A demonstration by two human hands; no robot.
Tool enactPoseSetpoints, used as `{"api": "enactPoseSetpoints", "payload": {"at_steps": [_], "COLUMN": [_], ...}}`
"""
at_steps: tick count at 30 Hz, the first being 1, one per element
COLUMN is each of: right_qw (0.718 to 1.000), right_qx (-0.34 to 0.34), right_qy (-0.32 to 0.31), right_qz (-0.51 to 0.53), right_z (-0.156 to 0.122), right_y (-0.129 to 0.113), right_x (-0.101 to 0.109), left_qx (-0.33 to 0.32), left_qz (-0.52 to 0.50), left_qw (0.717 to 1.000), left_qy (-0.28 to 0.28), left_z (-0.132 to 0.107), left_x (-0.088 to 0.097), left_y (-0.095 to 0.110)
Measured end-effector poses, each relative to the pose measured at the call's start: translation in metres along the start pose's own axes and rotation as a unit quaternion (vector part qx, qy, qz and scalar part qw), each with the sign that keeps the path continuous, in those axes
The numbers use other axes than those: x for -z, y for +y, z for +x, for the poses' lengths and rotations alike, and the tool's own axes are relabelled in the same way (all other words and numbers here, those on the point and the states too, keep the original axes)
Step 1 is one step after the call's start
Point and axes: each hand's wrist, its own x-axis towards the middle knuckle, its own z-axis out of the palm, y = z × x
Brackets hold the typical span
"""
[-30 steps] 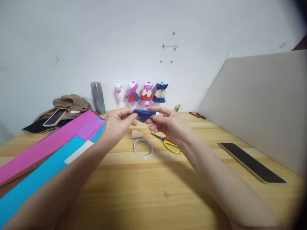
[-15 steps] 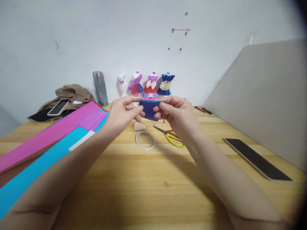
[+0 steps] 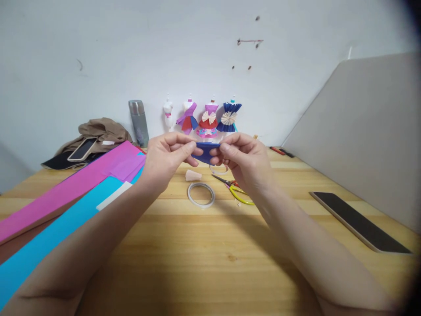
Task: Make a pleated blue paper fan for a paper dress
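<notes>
Above the wooden tabletop (image 3: 210,245) | left hand (image 3: 166,159) and right hand (image 3: 246,159) each pinched an end of blue paper (image 3: 205,151) — probably to keep its top edge straight | tape roll (image 3: 201,205) and scissors (image 3: 228,182) lay below, apparently for easy reach — neither held

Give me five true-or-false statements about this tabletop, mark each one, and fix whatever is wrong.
1. The left hand and right hand both hold the blue sheet. True.
2. The yellow-handled scissors lie to the right of the tape roll. True.
3. The right hand grips the scissors. False: it holds the blue sheet.
4. The flask is left of the four miniature mannequins. True.
5. The flask lies on its side. False: it stands upright.
</notes>
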Motion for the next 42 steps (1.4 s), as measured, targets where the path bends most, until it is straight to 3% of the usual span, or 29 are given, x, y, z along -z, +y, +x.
{"api": "enactPoseSetpoints", "payload": {"at_steps": [28,42], "right_qw": [0.996,0.992], "right_qx": [0.030,0.071], "right_qy": [0.065,0.085], "right_qz": [-0.058,-0.060], "right_z": [0.001,0.001], "right_y": [0.005,0.012], "right_x": [-0.003,-0.004], "left_qx": [0.048,0.019], "left_qz": [-0.066,-0.057], "left_qw": [0.994,0.993], "left_qy": [0.072,0.101], "left_z": [0.004,0.002], "left_x": [-0.006,-0.010], "left_y": [-0.010,-0.014]}}
